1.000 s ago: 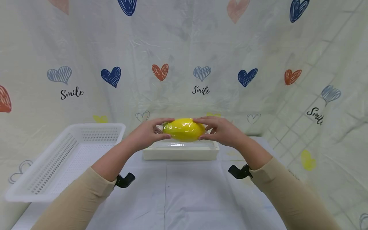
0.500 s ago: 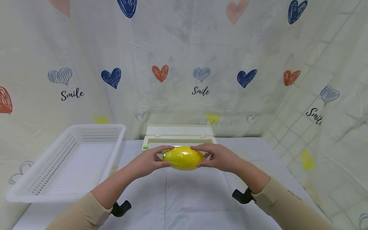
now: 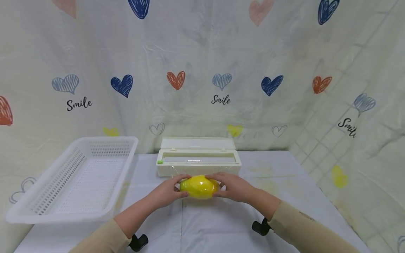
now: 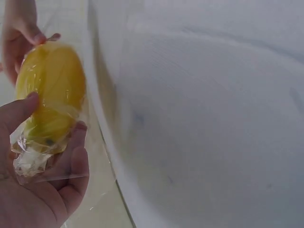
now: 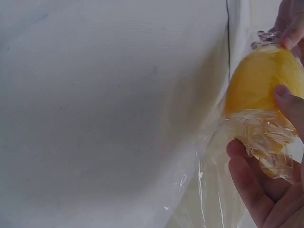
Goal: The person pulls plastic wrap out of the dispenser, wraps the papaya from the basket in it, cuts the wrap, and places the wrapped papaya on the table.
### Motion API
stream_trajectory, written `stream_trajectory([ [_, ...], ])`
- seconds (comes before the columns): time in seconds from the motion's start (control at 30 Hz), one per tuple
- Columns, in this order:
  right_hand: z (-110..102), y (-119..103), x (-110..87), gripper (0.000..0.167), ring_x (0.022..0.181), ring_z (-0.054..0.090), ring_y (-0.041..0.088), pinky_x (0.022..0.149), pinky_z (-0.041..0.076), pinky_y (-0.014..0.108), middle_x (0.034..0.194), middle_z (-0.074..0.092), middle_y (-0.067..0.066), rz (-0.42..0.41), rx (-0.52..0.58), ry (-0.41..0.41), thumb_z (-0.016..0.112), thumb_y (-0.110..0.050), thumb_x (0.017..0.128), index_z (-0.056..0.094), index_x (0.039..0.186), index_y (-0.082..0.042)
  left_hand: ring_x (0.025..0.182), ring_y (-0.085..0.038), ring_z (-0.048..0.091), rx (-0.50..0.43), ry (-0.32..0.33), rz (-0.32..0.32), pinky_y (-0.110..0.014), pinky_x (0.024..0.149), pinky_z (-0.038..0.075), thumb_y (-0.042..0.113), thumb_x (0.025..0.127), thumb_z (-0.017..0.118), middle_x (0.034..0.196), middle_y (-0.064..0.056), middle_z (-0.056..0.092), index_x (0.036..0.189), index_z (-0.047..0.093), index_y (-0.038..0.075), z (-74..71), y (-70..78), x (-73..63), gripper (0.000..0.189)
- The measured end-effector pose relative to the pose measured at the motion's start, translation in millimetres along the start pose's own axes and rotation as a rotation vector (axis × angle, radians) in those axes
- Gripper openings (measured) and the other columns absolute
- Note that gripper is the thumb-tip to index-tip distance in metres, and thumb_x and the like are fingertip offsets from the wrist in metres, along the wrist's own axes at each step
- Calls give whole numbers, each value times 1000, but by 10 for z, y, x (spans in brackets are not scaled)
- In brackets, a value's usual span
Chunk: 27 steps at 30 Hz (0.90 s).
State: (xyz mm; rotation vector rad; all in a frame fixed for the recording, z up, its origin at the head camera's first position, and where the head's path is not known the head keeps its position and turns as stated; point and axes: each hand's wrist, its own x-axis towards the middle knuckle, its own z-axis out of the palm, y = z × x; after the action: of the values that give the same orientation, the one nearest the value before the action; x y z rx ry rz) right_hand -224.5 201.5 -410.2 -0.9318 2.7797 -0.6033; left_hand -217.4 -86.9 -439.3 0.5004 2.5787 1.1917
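Observation:
A yellow, mango-like fruit (image 3: 200,187) with a greenish left end is wrapped in clear cling film (image 4: 31,160). It hangs level between both hands, low over the white table. My left hand (image 3: 167,191) grips its greenish end, thumb on the near side and fingers round the far side. The opposite end is held by my right hand (image 3: 235,188) in the same way. At both ends the film bunches up, as the crumpled cling film (image 5: 271,142) in the right wrist view shows. Just behind stands a cream cling film dispenser (image 3: 198,170), lid raised, with a green slider (image 3: 160,162) at its left.
A white perforated plastic basket (image 3: 77,172) stands on the left side of the table. White cloth (image 3: 215,228) covers the tabletop. A curtain (image 3: 202,45) printed with hearts hangs behind and along the right side.
Both hands have brought the wrapped fruit down from in front of the dispenser toward the near table. The dispenser's open lid and slider, covered before, now show fully.

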Motion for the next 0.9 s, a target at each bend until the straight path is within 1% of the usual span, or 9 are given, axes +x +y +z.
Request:
stream_trajectory([
  [0.1,48,16,43,63,98,62,12,84,54,32,136,56,-3,-16,-49,-2,74,-36,89,48,146,-31,96,-19,61,18,5,-26,-40,82,54,35,88,76,137,-7,56,142,50,34,33,-52,43,60],
  [0.23,98,41,91,61,101,61,12,87,54,35,140,53,-2,-27,-95,-4,72,-35,91,47,147,-29,96,-19,60,44,9,-30,-42,83,53,33,89,75,135,-8,57,142,48,31,65,-114,98,60],
  [0.33,125,59,110,61,101,61,12,88,53,36,142,52,-2,-30,-102,0,71,-36,92,46,147,-28,97,-21,59,55,14,-24,-43,84,53,32,89,75,135,-7,57,142,47,30,79,-148,124,60],
  [0.4,136,69,115,61,101,61,11,88,53,35,142,52,-2,-33,-97,2,71,-36,92,45,148,-28,104,-23,59,55,21,-18,-47,89,52,32,89,75,138,-6,55,143,48,29,82,-159,130,60],
  [0.5,137,83,114,62,100,62,12,86,54,35,143,51,-1,-35,-93,3,71,-37,92,45,148,-28,117,-27,56,67,36,-4,-52,97,48,31,89,75,143,-7,51,144,48,27,85,-151,125,61],
  [0.63,124,101,103,63,98,63,14,83,54,34,143,51,-1,-39,-101,2,70,-39,92,44,149,-30,120,-29,53,96,64,-10,-54,101,44,32,89,75,143,-10,47,145,49,28,96,-118,107,62],
  [0.73,124,110,96,63,97,64,13,80,54,31,143,51,-2,-44,-99,3,70,-38,92,44,149,-31,120,-30,53,113,72,-28,-56,102,43,33,88,75,143,-12,46,146,48,28,103,-85,87,64],
  [0.8,132,113,96,63,97,64,12,79,54,30,142,52,-3,-49,-96,5,70,-37,92,44,149,-31,128,-33,49,136,84,-35,-57,105,39,34,88,76,146,-11,46,147,47,28,102,-70,75,66],
  [0.9,141,108,98,62,97,65,11,79,54,29,141,52,-4,-51,-91,6,71,-35,92,45,148,-32,135,-34,44,169,119,-51,-57,107,37,34,86,77,149,-10,46,149,45,25,87,-52,54,71],
])
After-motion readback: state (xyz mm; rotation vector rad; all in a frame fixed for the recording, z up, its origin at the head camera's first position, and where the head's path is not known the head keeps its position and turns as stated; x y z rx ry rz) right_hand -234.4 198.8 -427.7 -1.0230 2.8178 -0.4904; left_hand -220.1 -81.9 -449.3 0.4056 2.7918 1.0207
